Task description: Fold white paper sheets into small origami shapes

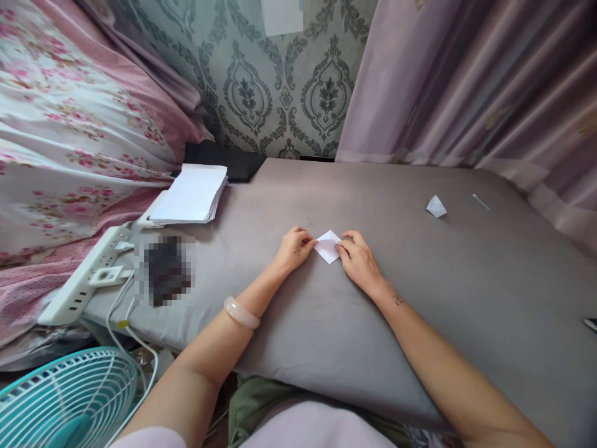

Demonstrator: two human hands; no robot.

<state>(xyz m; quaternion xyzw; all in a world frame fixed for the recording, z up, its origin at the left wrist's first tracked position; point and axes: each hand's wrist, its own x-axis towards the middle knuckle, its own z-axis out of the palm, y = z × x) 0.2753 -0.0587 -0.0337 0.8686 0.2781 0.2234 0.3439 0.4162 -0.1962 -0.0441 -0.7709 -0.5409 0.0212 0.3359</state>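
Note:
A small folded white paper (328,246) lies on the grey cloth-covered surface (396,298) in front of me. My left hand (295,247) pinches its left corner with curled fingers. My right hand (358,259) presses down on its right side, fingers closed against the paper. A pale bangle sits on my left wrist. A finished small folded paper piece (436,206) rests further right, apart from both hands.
A stack of white sheets (191,194) lies at the back left beside a black object (224,163). A white power strip (88,274) with cables and a teal fan (65,398) sit at the left. Floral bedding and pink curtains border the surface.

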